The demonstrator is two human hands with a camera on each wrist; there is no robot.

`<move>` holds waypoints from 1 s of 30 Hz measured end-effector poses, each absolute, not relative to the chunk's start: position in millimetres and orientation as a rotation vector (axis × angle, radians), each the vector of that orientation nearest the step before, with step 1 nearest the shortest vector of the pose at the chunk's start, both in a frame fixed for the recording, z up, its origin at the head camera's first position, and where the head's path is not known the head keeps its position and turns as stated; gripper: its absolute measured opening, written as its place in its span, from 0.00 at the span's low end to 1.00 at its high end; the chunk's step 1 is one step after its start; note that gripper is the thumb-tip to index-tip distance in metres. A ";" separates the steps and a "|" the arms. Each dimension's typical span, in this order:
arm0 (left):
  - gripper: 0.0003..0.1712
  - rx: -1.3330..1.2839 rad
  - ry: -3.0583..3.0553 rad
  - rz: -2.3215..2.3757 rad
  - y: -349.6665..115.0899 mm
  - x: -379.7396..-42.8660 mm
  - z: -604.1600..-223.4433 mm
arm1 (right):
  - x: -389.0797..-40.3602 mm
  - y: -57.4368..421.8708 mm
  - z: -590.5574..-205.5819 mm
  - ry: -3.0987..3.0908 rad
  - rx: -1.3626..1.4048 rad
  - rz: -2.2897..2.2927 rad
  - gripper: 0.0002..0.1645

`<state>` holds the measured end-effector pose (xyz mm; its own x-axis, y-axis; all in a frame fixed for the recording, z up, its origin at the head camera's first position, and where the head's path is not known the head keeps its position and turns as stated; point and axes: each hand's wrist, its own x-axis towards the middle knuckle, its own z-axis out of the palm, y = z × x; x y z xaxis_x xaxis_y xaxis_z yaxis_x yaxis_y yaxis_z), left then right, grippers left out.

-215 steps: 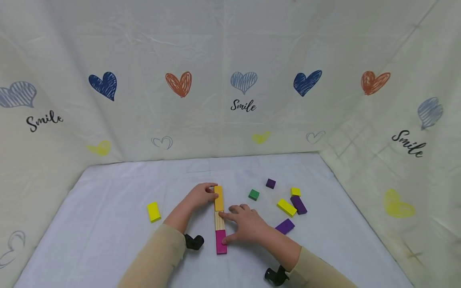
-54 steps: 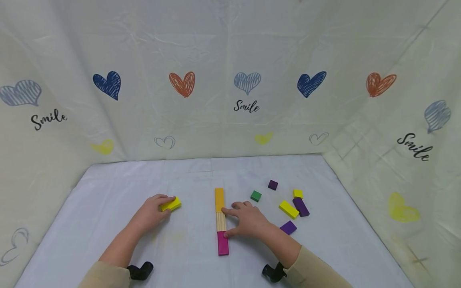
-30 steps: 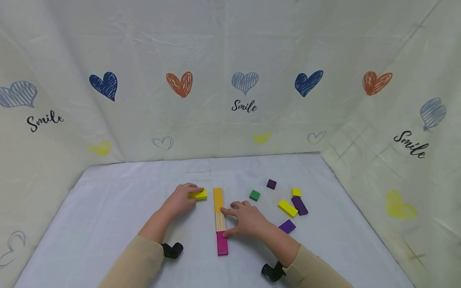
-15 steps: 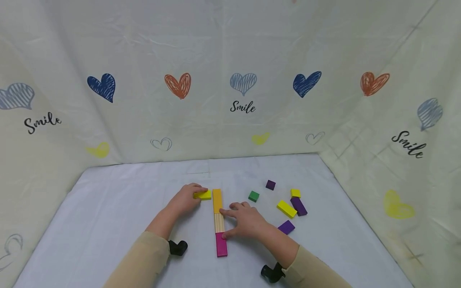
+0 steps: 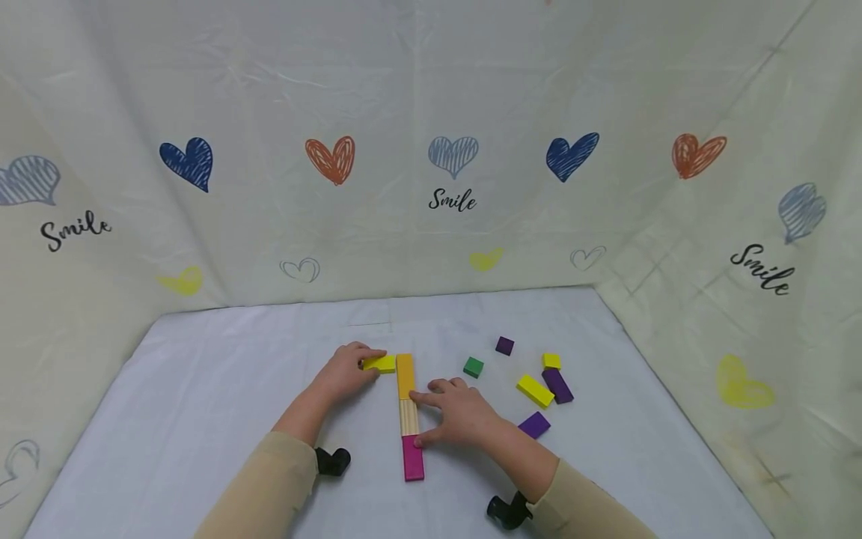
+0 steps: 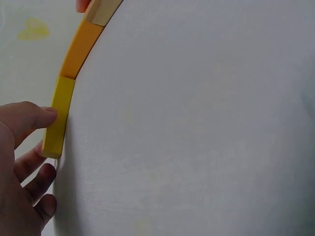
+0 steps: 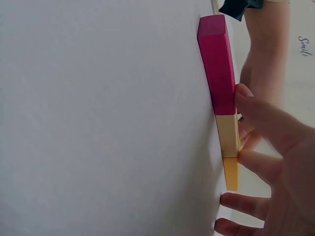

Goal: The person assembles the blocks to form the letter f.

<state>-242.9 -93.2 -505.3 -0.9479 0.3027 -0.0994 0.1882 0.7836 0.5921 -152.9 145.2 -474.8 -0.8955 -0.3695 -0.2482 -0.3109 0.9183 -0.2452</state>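
My left hand [image 5: 342,373] pinches a yellow block [image 5: 381,364] between thumb and fingers. The block lies crosswise, its right end against the left side of the orange block [image 5: 405,376] near its far end. Below the orange block come a pale wood block [image 5: 408,418] and a magenta block [image 5: 414,458], end to end in a straight row. In the left wrist view the yellow block [image 6: 60,118] meets the orange one at a corner. My right hand [image 5: 465,413] has its index fingertip and thumb on the row's right side, fingers spread; the thumb touches the magenta block [image 7: 216,64].
Right of the row lie a green cube [image 5: 474,367], a dark purple cube [image 5: 505,346], a small yellow block [image 5: 551,361], a longer yellow block [image 5: 536,391] and two purple blocks, one [image 5: 557,385] beside the yellow ones, one [image 5: 535,425] behind my right wrist. White cloth [image 5: 202,389] covers the table.
My left hand has let go of the orange block, taken the yellow block from the left side and brought it rightward, turned crosswise, against the row. My right hand has stayed at the row.
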 end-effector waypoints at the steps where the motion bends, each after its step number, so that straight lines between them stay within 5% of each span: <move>1: 0.23 0.383 2.786 0.896 -93.2 -243.2 -505.3 | -153.1 145.1 -475.2 2.789 -0.506 -0.286 0.49; 30: 0.22 0.362 2.710 0.954 -93.1 -245.3 -501.7 | -152.4 144.9 -473.3 2.780 -0.524 -0.274 0.50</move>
